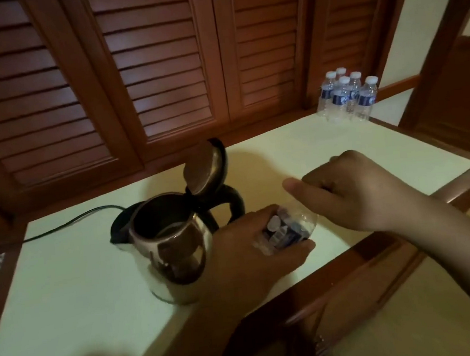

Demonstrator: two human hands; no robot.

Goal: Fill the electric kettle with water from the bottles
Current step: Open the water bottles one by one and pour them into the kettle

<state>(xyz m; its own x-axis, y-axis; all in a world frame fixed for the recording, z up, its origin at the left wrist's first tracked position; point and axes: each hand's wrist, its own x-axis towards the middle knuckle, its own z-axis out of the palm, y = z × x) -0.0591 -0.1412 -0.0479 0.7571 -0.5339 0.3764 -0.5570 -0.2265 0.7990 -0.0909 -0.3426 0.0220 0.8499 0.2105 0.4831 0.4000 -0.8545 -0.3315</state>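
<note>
Kettle (175,256) stands on the table (66,297) at about 9 o'clock from your hands, leaning on its black base (120,227), with the lid (203,166) swung up and open, so it is ready to take water. Its inside is dark and I cannot tell whether any water is in it.

Your left hand (253,251) grips a bottle (280,231) just beside the kettle, at its 3 o'clock, fingers wrapped round the blue label. I cannot tell whether the cap is on. Your right hand (354,191) hovers just past the bottle's clear end, fingers curled and thumb out; whether it pinches a cap or nothing is hidden.

Five bottles (345,96) stand capped in the table's far corner, at 1 o'clock and well apart from the kettle.

My judgement: you are early on. The opening is done, and pouring this bottle and the others is left.
</note>
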